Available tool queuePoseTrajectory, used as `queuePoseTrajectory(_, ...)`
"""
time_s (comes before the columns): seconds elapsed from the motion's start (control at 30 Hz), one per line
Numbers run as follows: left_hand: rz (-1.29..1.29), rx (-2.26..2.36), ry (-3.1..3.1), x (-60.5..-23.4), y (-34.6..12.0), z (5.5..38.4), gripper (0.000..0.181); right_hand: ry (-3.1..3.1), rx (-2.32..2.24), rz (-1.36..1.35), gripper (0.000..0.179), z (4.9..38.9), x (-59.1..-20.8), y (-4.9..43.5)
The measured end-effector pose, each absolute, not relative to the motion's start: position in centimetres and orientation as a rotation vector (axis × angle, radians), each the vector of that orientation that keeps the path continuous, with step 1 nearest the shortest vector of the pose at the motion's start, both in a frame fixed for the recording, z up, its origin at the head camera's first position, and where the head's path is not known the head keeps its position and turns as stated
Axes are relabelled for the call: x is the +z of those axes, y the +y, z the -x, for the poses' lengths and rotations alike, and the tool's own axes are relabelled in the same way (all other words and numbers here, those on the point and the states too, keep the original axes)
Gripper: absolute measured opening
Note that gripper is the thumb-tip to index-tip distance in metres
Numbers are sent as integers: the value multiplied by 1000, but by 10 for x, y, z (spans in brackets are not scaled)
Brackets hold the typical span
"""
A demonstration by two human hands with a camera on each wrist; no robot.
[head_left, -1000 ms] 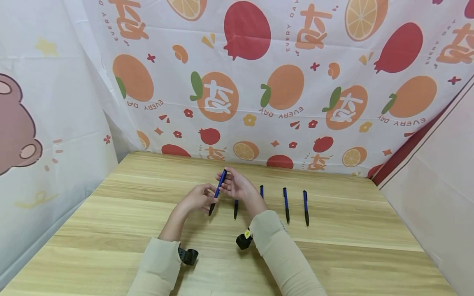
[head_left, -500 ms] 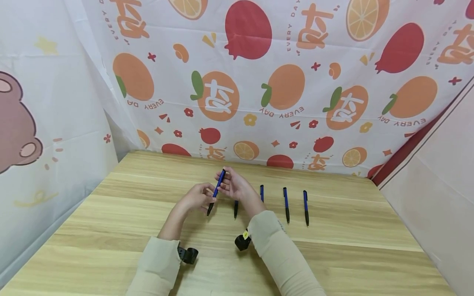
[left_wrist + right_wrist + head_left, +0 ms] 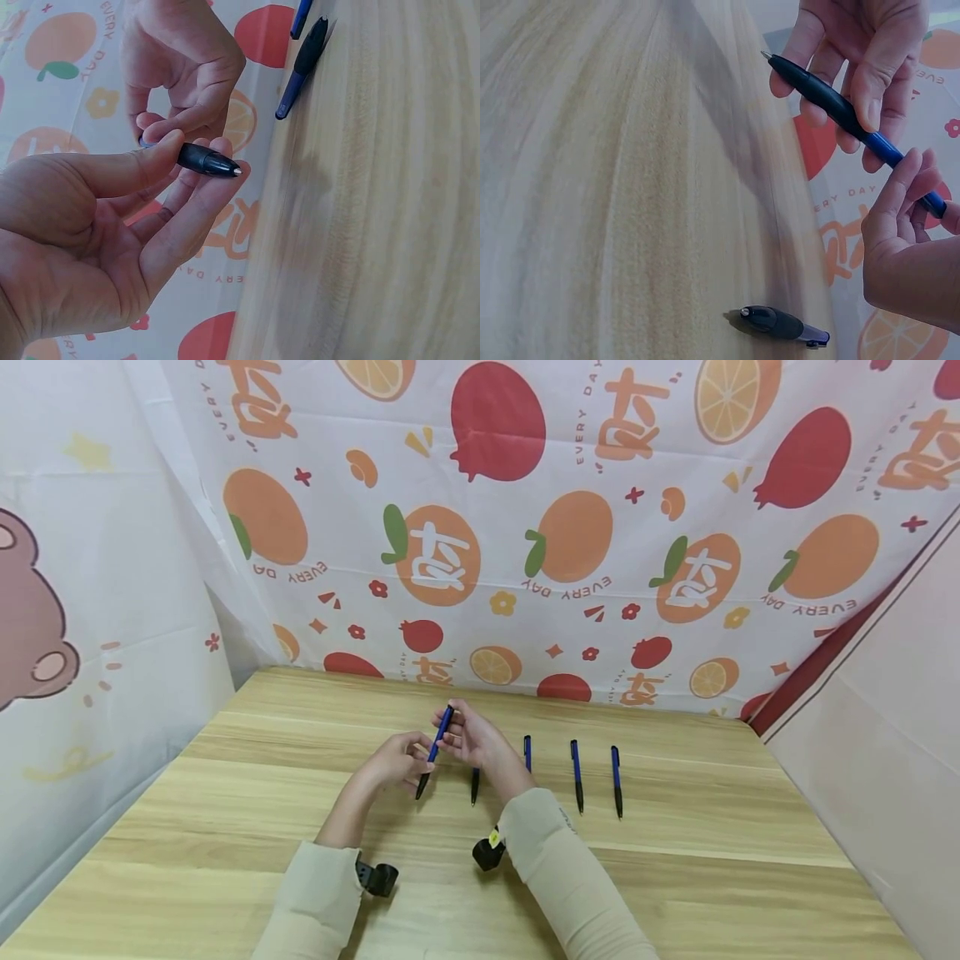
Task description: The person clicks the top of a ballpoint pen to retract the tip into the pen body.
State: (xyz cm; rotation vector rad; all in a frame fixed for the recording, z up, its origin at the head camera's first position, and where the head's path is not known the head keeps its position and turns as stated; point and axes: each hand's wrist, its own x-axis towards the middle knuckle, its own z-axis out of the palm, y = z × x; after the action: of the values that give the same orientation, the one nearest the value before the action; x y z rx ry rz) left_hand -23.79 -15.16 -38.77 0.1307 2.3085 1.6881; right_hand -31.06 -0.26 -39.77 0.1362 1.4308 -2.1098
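Observation:
A blue pen with a black grip (image 3: 437, 743) is held slanted above the table, its metal point showing in both wrist views. My left hand (image 3: 393, 762) pinches the black grip (image 3: 817, 91) between thumb and fingers. At the upper blue end, my right hand (image 3: 477, 743) holds the same pen, its thumb by the top. Right-hand fingers partly hide that end in the left wrist view. Beneath the right hand and wrist lies a similar pen (image 3: 475, 787), its upper part covered.
More blue-and-black pens lie roughly parallel to the right: a partly hidden one (image 3: 528, 752), one beyond it (image 3: 577, 777) and the rightmost (image 3: 617, 781). The wooden table (image 3: 712, 860) meets a fruit-printed cloth (image 3: 510, 543) at the back. Another cloth (image 3: 135, 610) hangs at left.
Both hands keep hold of the pen, which has shifted very slightly left. The head view has moved a little. The pens on the table stay put.

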Motion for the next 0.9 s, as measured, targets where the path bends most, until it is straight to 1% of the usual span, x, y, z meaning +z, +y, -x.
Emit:
queuePoseTrajectory(0.13,-141,1679,2312,-388,-152,238,27,1444,-2118,-141,41,310,-398,-3)
queuePoseTrajectory(0.6,-138,1681,2303,-387,-153,238,26,1436,-2140,-185,30,306,-396,-6)
queuePoseTrajectory(0.9,-127,1717,2278,-386,-153,236,28,1429,-2137,-185,29,307,-396,-6)
